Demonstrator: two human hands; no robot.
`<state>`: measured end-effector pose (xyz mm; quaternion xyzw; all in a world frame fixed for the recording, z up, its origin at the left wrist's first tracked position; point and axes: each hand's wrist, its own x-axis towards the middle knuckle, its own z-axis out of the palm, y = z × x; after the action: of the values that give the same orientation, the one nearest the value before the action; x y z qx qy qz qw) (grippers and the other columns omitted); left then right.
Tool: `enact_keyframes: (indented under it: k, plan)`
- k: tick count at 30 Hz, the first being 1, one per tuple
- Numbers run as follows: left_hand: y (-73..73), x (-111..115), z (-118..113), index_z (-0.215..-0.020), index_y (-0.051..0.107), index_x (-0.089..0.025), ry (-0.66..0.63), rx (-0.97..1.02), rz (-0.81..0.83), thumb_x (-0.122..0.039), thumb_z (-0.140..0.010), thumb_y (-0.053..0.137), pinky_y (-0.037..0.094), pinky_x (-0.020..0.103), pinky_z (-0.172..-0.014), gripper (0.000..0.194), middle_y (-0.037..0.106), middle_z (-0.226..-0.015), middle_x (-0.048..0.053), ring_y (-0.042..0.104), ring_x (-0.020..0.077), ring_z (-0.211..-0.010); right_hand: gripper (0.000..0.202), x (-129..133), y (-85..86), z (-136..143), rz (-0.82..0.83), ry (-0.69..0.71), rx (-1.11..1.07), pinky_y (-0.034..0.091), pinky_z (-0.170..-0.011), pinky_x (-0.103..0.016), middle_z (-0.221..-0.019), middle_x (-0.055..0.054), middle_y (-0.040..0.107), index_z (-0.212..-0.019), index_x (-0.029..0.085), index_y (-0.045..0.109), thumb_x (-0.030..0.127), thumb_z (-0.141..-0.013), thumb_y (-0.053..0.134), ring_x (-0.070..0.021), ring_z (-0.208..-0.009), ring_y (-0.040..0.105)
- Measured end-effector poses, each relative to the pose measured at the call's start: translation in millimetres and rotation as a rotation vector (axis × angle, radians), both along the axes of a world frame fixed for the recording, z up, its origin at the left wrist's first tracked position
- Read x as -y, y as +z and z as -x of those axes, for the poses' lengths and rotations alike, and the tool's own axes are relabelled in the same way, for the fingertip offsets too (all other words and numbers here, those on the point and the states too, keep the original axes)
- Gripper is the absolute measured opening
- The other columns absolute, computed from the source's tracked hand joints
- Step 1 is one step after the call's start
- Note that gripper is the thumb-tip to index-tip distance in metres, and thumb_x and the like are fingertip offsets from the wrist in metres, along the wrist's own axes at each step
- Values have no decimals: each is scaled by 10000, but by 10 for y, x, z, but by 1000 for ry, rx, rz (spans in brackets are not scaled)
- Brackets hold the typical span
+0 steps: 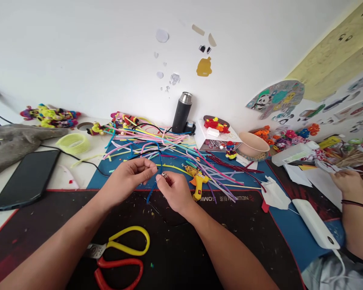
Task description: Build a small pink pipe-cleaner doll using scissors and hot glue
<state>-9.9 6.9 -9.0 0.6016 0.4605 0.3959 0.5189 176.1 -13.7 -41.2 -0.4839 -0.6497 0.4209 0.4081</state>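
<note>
My left hand (pixel 128 177) is closed in a pinch above the dark mat, with a tiny dark tip at its fingertips too small to name. Close beside it, my right hand (pixel 175 193) is wrapped round a small reddish lighter (pixel 166 177) whose metal top points toward the left fingertips. A blue pipe cleaner (pixel 160 155) runs down between the hands; I cannot tell whether either touches it. Just right of the right hand lies a yellow glue gun (pixel 198 181). Scissors (pixel 128 241) with one yellow and one red handle rest below the left hand, blades partly hidden by my forearm.
Many loose pipe cleaners (pixel 145 143) spread behind the hands. A black thermos (pixel 182 112) and a white box (pixel 201 137) stand at the wall. A phone (pixel 26 177) lies left, a white power bank (pixel 314 223) right. Another person's hand (pixel 349 185) is at far right.
</note>
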Motion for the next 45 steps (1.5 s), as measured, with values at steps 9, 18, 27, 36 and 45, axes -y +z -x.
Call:
enact_keyframes:
  k: [9, 18, 27, 36, 45]
  plan:
    - [0, 23, -17, -837, 750, -205, -37, 36, 8, -646, -851, 821, 407, 257, -604, 447, 648, -724, -16, 483, 135, -629, 445, -24, -38, 16, 1, -56, 6, 258, -592, -324, -598, 50, 371, -622, 257, 384, 480, -951, 583, -147, -598, 332]
    - [5, 16, -25, -834, 750, -198, -64, 32, 31, -697, -812, 845, 424, 255, -618, 508, 650, -734, -10, 499, 145, -657, 422, -22, -39, 33, 1, -37, 25, 254, -580, -318, -595, 52, 369, -618, 255, 378, 457, -932, 574, -140, -596, 328]
    - [-16, 2, -18, -843, 753, -197, -90, 21, 27, -700, -823, 840, 478, 262, -681, 511, 719, -785, 11, 574, 166, -718, 420, -20, -65, 22, 18, -43, 54, 251, -566, -308, -587, 61, 373, -612, 253, 387, 482, -912, 570, -129, -592, 335]
    - [-50, -21, 32, -858, 772, -195, -120, -54, 5, -696, -847, 816, 479, 270, -691, 504, 717, -801, 15, 582, 169, -726, 444, -17, -68, 9, 39, -30, 85, 247, -575, -315, -584, 59, 367, -608, 250, 385, 499, -921, 578, -131, -596, 341]
    - [-64, -30, 47, -866, 777, -194, -127, -64, -7, -684, -856, 818, 475, 267, -696, 492, 720, -808, 14, 584, 169, -736, 445, -22, -84, 2, 68, -5, 66, 245, -575, -314, -592, 57, 374, -613, 248, 393, 506, -926, 576, -133, -605, 344]
